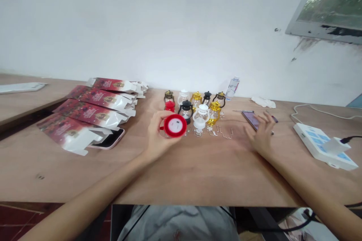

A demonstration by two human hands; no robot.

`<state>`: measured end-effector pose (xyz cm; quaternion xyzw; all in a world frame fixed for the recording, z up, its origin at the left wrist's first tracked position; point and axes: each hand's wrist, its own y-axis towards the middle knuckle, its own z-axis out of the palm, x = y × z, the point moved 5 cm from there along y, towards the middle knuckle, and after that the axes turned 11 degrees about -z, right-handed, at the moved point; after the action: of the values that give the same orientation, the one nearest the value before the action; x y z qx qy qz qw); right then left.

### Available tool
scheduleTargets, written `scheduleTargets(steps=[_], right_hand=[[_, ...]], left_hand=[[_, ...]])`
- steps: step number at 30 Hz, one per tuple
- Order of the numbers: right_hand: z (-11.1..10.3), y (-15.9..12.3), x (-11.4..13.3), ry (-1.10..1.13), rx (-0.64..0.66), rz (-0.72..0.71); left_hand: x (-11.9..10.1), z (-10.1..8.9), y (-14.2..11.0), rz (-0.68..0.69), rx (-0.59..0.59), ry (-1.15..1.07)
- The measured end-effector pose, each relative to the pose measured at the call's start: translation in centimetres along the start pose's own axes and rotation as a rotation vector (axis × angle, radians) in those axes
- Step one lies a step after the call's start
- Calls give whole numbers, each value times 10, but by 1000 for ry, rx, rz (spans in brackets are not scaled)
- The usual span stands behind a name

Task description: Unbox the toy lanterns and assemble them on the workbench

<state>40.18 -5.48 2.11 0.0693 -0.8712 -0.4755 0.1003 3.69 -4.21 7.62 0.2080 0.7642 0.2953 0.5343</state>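
My left hand (158,130) is wrapped around a red lantern (183,130), tipped so that its round base with a white disc faces me. On the right, my right hand (261,133) hovers over or touches a phone (250,119), its fingers spread and slightly blurred. Behind the held lantern stand several small lanterns: a black one (186,111), a white one (201,116), a gold one (213,113) and another red one (170,106). Bent wire handles (226,134) lie in front of them on the table.
Flattened red-and-white boxes (87,115) lie in a row at the left, over part of a second phone (111,140). A white power strip (325,145) with a plugged-in adapter sits at the right. A clear bottle (232,87) and a tissue (263,102) are near the wall.
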Motion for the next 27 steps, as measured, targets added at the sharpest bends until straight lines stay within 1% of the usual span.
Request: scheduleTargets(steps=[2, 3, 6, 8, 9, 11, 13, 15, 18, 20, 22, 24, 25, 27], right_hand=[[6, -1, 49, 154, -93, -132], [10, -3, 74, 227, -98, -201], [21, -6, 142, 402, -25, -451], [25, -5, 169, 492, 29, -525], [28, -4, 176, 526, 65, -525], [32, 0, 180, 578, 131, -474], [33, 4, 177, 606, 166, -436], [31, 5, 176, 609, 192, -463], [30, 4, 181, 584, 267, -534], [32, 2, 184, 580, 291, -563], [35, 0, 184, 595, 245, -583], [38, 0, 175, 616, 140, -547], [40, 1, 166, 618, 81, -507], [43, 7, 141, 594, -27, -392]], left_hand=[[-1, 5, -4, 129, 51, 158], [0, 10, -7, 188, 105, 228], [4, 23, -16, 315, 281, 344], [7, 28, -20, 361, 344, 378], [8, 29, -21, 378, 352, 390], [8, 30, -22, 415, 349, 407], [8, 30, -22, 444, 358, 415], [9, 32, -23, 448, 405, 426], [12, 37, -24, 411, 489, 462], [12, 41, -26, 397, 522, 473], [12, 43, -26, 385, 506, 469], [12, 43, -25, 379, 459, 462], [12, 43, -25, 381, 437, 462], [11, 42, -24, 394, 419, 463]])
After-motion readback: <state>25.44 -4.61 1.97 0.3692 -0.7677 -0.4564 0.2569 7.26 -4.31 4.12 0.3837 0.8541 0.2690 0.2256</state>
